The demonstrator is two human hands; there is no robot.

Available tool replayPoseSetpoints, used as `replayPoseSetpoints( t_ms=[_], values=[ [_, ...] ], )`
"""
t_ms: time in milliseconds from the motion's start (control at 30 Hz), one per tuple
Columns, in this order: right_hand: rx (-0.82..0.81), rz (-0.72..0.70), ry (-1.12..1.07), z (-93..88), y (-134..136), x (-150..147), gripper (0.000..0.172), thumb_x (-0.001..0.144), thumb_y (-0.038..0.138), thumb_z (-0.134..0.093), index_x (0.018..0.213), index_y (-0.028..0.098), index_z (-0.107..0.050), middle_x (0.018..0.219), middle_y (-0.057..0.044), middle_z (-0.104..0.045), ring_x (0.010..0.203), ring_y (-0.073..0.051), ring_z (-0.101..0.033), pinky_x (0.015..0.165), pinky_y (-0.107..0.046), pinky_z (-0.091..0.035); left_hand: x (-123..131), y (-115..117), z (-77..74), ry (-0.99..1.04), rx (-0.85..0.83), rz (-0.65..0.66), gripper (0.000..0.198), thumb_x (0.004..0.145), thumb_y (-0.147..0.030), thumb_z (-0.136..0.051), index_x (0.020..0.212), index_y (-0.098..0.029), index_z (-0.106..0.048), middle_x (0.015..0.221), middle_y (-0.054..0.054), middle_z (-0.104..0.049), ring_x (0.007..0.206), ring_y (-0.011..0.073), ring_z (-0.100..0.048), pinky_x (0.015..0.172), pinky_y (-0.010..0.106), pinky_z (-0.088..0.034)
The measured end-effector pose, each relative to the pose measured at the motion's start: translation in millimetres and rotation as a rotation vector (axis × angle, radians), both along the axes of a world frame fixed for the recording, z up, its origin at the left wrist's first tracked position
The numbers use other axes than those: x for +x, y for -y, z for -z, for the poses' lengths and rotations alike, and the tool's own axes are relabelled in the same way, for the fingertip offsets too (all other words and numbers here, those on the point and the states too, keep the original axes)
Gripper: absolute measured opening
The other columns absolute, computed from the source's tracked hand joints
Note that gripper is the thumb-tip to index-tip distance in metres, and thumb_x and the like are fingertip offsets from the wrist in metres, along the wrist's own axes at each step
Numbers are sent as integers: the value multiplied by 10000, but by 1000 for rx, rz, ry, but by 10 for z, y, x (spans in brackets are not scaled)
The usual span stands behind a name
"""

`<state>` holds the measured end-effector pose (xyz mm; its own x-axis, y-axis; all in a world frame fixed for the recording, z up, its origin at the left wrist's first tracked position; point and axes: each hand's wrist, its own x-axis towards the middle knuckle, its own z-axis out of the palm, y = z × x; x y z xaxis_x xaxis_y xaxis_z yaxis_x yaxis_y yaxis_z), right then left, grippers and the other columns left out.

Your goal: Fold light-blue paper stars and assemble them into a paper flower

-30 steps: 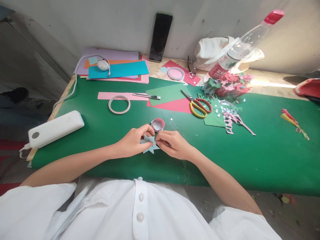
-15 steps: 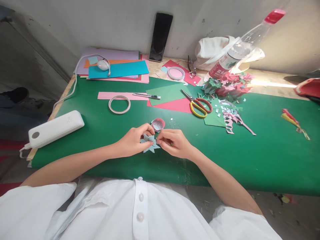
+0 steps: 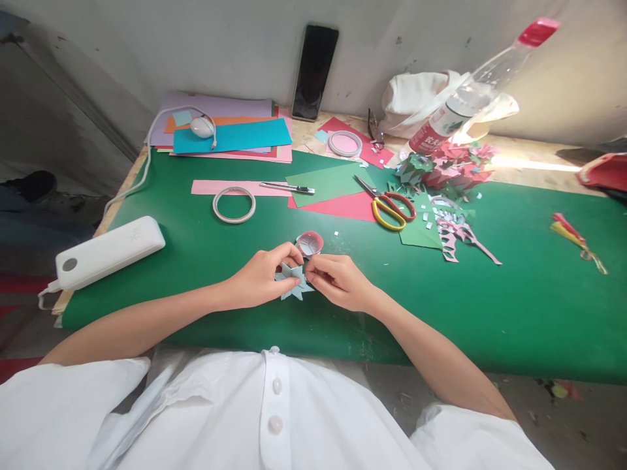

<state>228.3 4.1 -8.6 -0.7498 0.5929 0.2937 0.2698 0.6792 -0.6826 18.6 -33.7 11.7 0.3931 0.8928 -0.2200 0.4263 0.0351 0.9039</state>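
A small pale-blue paper star [image 3: 294,285] lies on the green table cover [image 3: 514,307] near the front edge. My left hand [image 3: 262,277] pinches the star's left side with thumb and fingers. My right hand [image 3: 340,282] is closed in a pinch on the star's right side, fingertips meeting the left hand's. Just behind the hands sits a small pink paper flower cup [image 3: 309,243], touching neither hand.
A tape ring [image 3: 234,204], craft knife [image 3: 287,188], yellow-handled scissors [image 3: 386,205], green and red sheets [image 3: 337,189] and paper cuttings [image 3: 453,173] lie beyond. A white power bank [image 3: 110,251] sits left, stacked coloured paper [image 3: 230,134] back left, a phone [image 3: 314,72] and bottle [image 3: 465,94] at the wall.
The fingers of my right hand have shifted slightly on the star's edge. Everything else stays where it was.
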Motion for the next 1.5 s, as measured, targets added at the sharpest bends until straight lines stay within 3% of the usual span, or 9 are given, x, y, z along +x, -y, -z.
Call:
replayPoseSetpoints(
  t_ms=[267,433,733,1000,1133,1300,1367,1500],
  values=[
    [-13,5,18,6,10,-2,200,937,161,-476,739,189,-483,604,45,-472,527,-67,-385,528,-192,-298,-3,7,21,-4,-1,8,189,827,-250,-611,989,-218,-520,902,-38,-698,694,81,-548,600,192,-376],
    [-7,-16,17,9,6,2,168,889,91,-453,763,186,-514,628,39,-519,534,-62,-425,542,-183,-318,-3,11,22,2,6,18,190,826,-254,-611,992,-216,-526,897,-31,-701,715,94,-563,588,197,-364],
    [93,-2,29,19,47,4,126,845,87,-492,772,187,-513,608,54,-470,503,-53,-367,507,-184,-291,6,11,30,-5,5,10,192,821,-250,-612,989,-215,-525,890,-29,-690,692,90,-552,576,199,-358],
    [184,86,-32,-65,-77,98,139,775,74,-487,720,201,-503,605,50,-498,492,-54,-365,500,-180,-328,-2,-2,11,23,13,-28,193,814,-246,-622,981,-209,-531,925,-13,-685,791,106,-612,667,206,-417],
    [309,353,29,-149,-424,476,110,769,123,-519,706,212,-533,593,34,-548,495,-80,-443,527,-204,-382,-8,4,2,4,20,-26,174,825,-255,-609,981,-210,-546,940,-13,-680,757,96,-577,673,209,-412],
    [433,961,419,-203,-928,1233,111,793,181,-600,683,178,-598,697,-88,-686,632,-151,-580,679,-272,-437,-10,8,-30,-47,13,-27,188,812,-280,-622,981,-202,-596,927,-17,-636,627,65,-439,648,219,-387],
    [367,1118,616,-213,-1050,1497,71,802,167,-633,788,124,-688,807,-161,-727,745,-193,-624,741,-301,-424,-9,7,-43,-67,-6,-30,226,805,-298,-633,1012,-207,-624,925,-19,-624,595,57,-398,634,224,-377],
    [211,1323,811,-200,-1152,1802,223,812,126,-654,998,52,-752,973,-233,-740,841,-233,-623,749,-336,-371,-11,7,-42,-80,-48,-36,233,801,-330,-644,1003,-218,-672,864,-26,-611,583,62,-394,616,227,-369]
  ],
)
